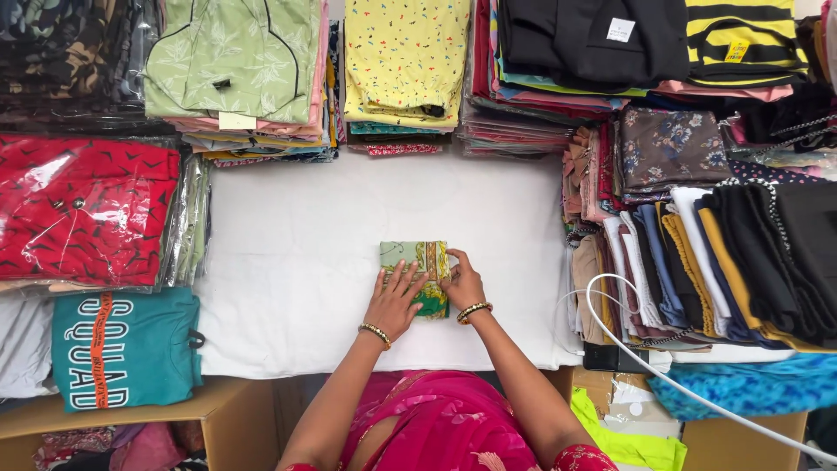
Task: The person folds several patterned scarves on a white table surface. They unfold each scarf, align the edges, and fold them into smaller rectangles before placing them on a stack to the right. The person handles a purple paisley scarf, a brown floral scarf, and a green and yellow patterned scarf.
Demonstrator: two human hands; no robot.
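Biggest thing in view is the white cloth-covered table (296, 262), w/ stacks of folded clothes all around the edges: a red patterned garment in clear plastic wrap (83, 209) far left, a teal printed tee (122, 349) below it, a light green leaf-print top (235, 57) and a yellow speckled fabric stack (405, 61) along the top, and a row of dark folded cloth (741, 262) on the right. A white cable (663, 366) loops across the lower right.

Mid-table, a bit right of centre, sits the small folded green and yellow printed cloth (417, 262), squared up into a compact bundle. The person's left hand (397, 301) lies flat on it, fingers spread, pressing down. Right hand (462, 281) is at the bundle's right edge, fingers curled onto the top; prob pinching the fold, but can't tell for sure.

Cloth looks soft, light, floppy, prob springs open if let go. Best held flat from the top, or by the folded edges w/ both hands.
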